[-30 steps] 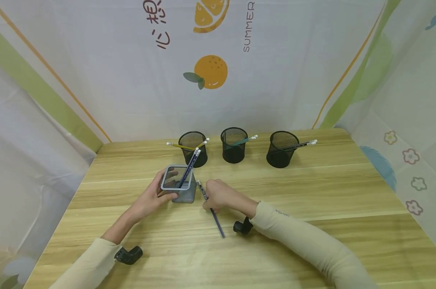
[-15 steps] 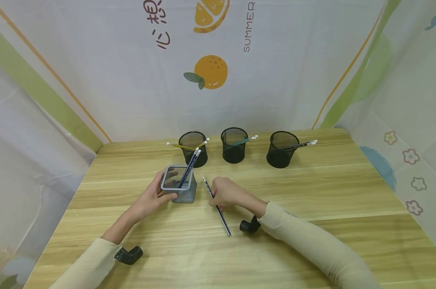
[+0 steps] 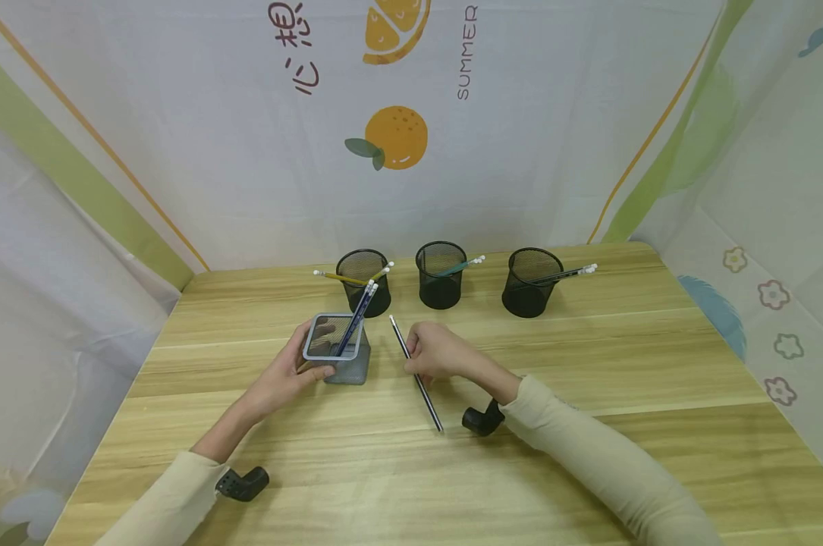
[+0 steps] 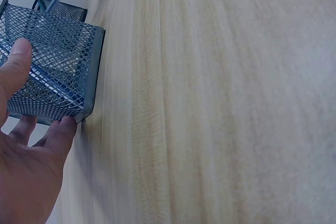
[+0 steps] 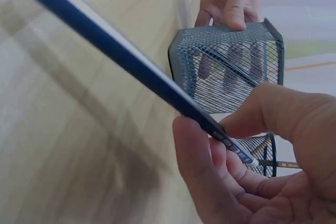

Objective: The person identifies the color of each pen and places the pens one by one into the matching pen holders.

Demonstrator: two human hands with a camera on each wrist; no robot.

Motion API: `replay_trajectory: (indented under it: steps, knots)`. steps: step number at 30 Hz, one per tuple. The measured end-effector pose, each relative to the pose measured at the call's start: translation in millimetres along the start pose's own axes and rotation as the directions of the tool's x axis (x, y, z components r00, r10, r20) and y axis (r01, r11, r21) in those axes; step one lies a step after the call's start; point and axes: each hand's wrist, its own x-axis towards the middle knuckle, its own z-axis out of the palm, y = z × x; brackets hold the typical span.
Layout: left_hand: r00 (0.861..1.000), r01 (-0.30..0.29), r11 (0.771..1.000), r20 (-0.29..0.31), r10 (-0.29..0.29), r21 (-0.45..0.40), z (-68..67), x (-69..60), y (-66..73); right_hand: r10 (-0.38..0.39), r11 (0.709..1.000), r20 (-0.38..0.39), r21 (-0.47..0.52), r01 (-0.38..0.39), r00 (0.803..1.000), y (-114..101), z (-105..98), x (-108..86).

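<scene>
My left hand (image 3: 281, 383) grips a grey square mesh pen holder (image 3: 352, 371) from its left side, thumb in front and fingers behind. The holder stands upright on the table; several dark blue pencils (image 3: 358, 320) lean in it with white eraser ends up. Just right of it, my right hand (image 3: 441, 353) pinches a dark blue pencil (image 3: 429, 404) between thumb and fingers around its middle. In the right wrist view that pencil (image 5: 121, 51) is off the table, tilted, its flat blue end toward the camera and its shadow below.
Along the table's back edge stand three round black mesh cups: the left cup (image 3: 378, 302) with yellow pencils, the middle cup (image 3: 441, 294) with green ones, the right cup (image 3: 526, 300) with black ones. A printed curtain (image 3: 520, 152) hangs behind the wooden table (image 3: 356, 485).
My right hand has moved right and slightly toward the back with the pencil, away from the pen holder. My left hand and the holder have stayed put.
</scene>
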Motion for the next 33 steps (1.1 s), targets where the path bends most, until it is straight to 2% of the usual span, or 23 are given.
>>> replay_trajectory:
  steps: [10,17,20,27,33]
  knots:
    - [1.0,-0.001,1.0,0.005,0.001,0.001,0.0,-0.1,0.1,-0.071,0.996,-0.081,-0.058,0.067,0.994,-3.2,-17.9,-4.7]
    - [1.0,0.011,1.0,0.001,-0.011,0.0,-0.2,-0.4,0.8,-0.035,0.997,-0.089,0.064,0.041,0.995,-6.2,-27.0,-7.7]
    - [1.0,0.01,1.0,0.002,-0.01,0.001,-0.2,-0.5,0.6,-0.048,0.995,-0.101,0.079,0.056,0.994,-7.6,-30.0,-9.2]
    - [1.0,-0.002,1.0,0.004,0.002,0.002,-0.2,-0.2,-0.9,-0.113,0.976,-0.115,0.171,0.132,0.987,-10.0,-35.8,-13.5]
    - [1.0,-0.002,1.0,0.0,0.002,0.002,-0.5,-0.2,-1.2,-0.211,0.946,-0.136,0.22,0.237,0.968,-11.2,-40.1,-16.3]
